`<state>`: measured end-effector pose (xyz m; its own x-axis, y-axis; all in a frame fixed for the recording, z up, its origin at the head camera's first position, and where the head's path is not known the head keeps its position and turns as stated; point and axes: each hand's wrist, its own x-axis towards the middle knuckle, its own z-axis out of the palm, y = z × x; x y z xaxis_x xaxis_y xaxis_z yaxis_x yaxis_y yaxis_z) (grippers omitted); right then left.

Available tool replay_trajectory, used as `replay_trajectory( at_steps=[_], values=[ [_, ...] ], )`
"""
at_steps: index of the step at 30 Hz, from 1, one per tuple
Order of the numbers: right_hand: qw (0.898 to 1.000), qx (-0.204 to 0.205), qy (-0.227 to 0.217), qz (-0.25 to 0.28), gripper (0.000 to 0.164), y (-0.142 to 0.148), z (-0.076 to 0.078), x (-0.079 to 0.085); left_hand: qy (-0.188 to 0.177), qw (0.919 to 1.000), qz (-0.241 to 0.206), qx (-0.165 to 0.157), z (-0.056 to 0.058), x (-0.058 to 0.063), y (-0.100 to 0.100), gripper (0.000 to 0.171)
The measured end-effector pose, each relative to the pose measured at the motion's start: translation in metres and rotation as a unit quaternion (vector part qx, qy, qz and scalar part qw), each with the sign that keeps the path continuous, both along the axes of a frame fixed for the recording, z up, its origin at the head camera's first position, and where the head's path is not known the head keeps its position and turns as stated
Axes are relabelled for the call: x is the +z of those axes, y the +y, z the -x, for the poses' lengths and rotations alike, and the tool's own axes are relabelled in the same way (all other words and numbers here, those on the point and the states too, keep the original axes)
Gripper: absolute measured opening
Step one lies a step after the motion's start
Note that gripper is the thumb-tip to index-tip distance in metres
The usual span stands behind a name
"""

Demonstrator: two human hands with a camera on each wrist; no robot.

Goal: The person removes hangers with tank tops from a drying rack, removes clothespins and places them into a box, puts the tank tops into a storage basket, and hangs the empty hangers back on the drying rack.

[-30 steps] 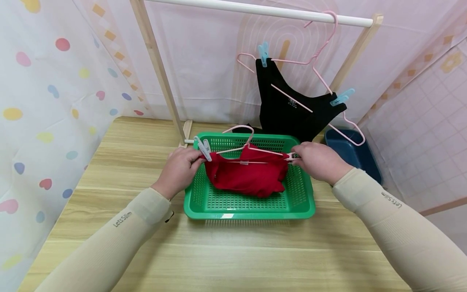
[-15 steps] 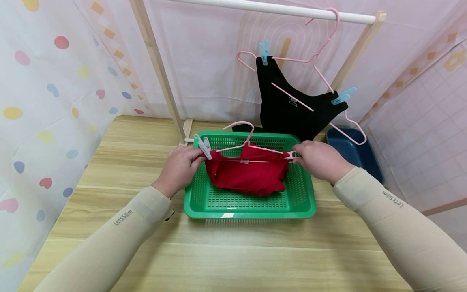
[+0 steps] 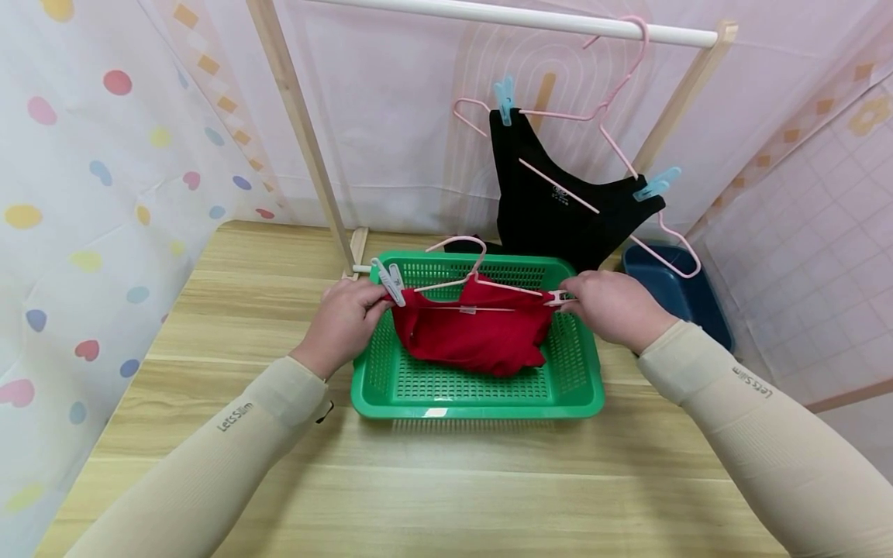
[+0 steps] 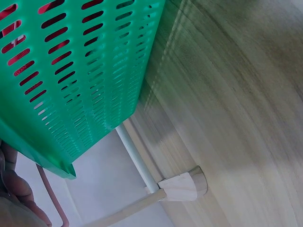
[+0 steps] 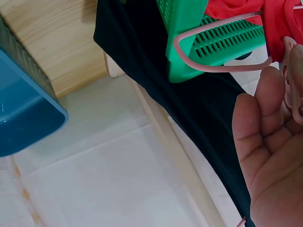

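One green perforated plastic basket [image 3: 481, 412], long side left to right. Over its opening: one red cloth garment [image 3: 474, 341] on one pink wire hanger [image 3: 483, 256]; long axis parallel to basket's long side, hook toward basket's far side, tip leftward. Left hand [image 3: 345, 322] pinches garment's left shoulder beside one pale grey clothespin [image 3: 391, 287]; right hand [image 3: 612, 308] pinches one pale pink clothespin [image 3: 558, 298] at the right shoulder. Beyond basket: one black garment [image 3: 544, 225], two light-blue clothespins [image 3: 505, 101], second pink hanger [image 3: 631, 75], one white rail [image 3: 453, 9]. Far right of basket: one dark-blue basin [image 3: 687, 291].

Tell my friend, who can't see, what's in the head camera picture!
Two hands hold a red top clipped to a pink hanger over a green basket. Behind, a black top on another hanger hangs from a white bar.
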<state>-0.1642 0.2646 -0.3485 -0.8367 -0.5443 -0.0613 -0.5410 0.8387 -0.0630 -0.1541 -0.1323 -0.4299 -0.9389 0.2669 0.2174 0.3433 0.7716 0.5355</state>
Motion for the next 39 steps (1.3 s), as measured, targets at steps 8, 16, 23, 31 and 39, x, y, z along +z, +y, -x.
replay_trajectory(
  at_steps=[8, 16, 23, 31, 39],
  values=[
    [1.000, 0.000, 0.004, 0.002, 0.025, 0.0012, 0.0002, -0.0009, 0.001, 1.0000, 0.000, 0.001, 0.0005, -0.0017, 0.0003, 0.024],
    [1.000, 0.001, 0.012, 0.002, 0.025, 0.0024, 0.0004, -0.0016, -0.002, 1.0000, -0.004, 0.001, 0.0009, -0.0007, 0.0011, 0.024],
    [1.000, 0.005, 0.020, 0.006, 0.023, 0.0039, 0.0008, -0.0028, -0.004, 1.0000, -0.005, 0.003, 0.0013, -0.0010, 0.0007, 0.025],
    [1.000, 0.005, 0.017, 0.016, 0.024, 0.0049, 0.0001, -0.0021, 0.003, 1.0000, -0.007, 0.001, 0.0003, 0.0005, 0.0004, 0.024],
    [0.999, 0.010, 0.024, 0.021, 0.021, 0.0040, -0.0019, -0.0014, 0.009, 0.9999, -0.012, -0.002, -0.0004, 0.0028, 0.0005, 0.022]
  ],
)
